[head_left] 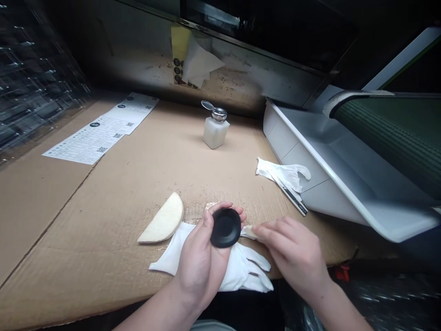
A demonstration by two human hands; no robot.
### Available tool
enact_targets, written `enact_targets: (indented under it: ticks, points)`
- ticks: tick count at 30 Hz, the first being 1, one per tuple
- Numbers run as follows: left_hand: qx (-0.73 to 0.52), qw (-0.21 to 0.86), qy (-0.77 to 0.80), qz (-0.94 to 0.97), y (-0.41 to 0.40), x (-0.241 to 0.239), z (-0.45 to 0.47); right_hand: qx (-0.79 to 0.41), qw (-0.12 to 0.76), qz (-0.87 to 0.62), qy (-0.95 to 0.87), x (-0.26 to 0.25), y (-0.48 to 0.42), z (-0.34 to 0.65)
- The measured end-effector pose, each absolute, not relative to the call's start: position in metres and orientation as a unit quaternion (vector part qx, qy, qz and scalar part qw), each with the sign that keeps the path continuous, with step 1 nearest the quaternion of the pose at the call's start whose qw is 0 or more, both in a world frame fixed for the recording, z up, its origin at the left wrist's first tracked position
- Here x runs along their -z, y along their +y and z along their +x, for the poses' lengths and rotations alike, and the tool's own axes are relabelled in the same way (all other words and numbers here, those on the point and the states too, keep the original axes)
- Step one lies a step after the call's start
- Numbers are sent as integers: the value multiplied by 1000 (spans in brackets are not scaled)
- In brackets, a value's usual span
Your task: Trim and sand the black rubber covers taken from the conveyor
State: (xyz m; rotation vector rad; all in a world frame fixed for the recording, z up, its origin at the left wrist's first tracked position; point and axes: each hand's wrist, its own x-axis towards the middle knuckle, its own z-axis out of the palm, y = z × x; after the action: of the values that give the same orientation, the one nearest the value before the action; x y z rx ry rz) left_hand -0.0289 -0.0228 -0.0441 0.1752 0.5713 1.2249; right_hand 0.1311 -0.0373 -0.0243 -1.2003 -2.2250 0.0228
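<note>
My left hand grips a round black disc between thumb and fingers, just above a white glove lying on the cardboard. My right hand is closed in a pinch on a small pale piece that touches the disc's right edge. A cream half-round sponge lies to the left of my left hand.
A white pump bottle with a metal top stands further back. A second white glove and a dark pen-like tool lie to the right. A white tray and green conveyor belt sit at right. Printed sheets lie far left.
</note>
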Motion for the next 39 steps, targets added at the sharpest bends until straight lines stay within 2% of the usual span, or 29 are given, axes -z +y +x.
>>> enact_targets:
  ticks: [4,10,16,23,31,35,37,39]
  points:
    - [-569,771,258,122,-25,42,-29,-58,309,-422,-850,3,-29,136]
    - [-560,762,271,180,-29,40,-29,-103,203,-389,-893,-4,-20,111]
    - [-547,758,299,195,-28,42,-29,-140,258,-390,-873,6,-20,101]
    - [-545,769,274,191,-28,40,-29,-76,187,-413,-888,-2,-22,106]
    - [-561,775,259,130,-25,40,-30,-145,346,-425,-824,11,-21,102]
    - [-557,779,271,96,-24,39,-29,-43,487,-614,-620,18,-30,138]
    - [-558,779,269,91,-23,39,-29,14,500,-662,-558,23,-36,151]
    - [-562,778,266,91,-23,38,-28,43,475,-659,-581,28,-40,154]
